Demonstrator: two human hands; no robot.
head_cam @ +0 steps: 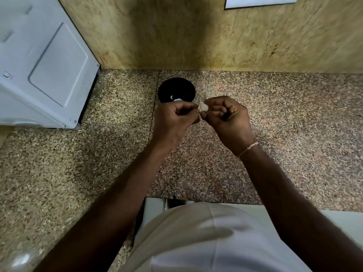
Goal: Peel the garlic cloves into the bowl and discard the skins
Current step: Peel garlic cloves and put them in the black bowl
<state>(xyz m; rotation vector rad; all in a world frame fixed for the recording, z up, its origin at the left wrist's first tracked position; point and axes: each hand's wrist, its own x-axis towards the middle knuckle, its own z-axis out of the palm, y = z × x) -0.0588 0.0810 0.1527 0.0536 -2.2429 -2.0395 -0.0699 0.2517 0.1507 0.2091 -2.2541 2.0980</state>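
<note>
Head view: left hand (172,116) and right hand (225,114) are both pinching a papery pale garlic clove (202,107) just beside the round black bowl (167,89), likely so the peeled clove drops in.

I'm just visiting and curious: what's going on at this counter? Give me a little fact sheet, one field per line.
Activity: peeling garlic over the counter
Held item: pale papery-skinned garlic piece, pinched between both hands
Left hand: fingers curled, gripping the garlic's left side
Right hand: fingers curled, pinching its right side
Container: small round black bowl just behind the hands, a few white peeled bits inside
Surface: speckled granite countertop
Nearby: white appliance at far left
Skins discarded: none visible
</note>
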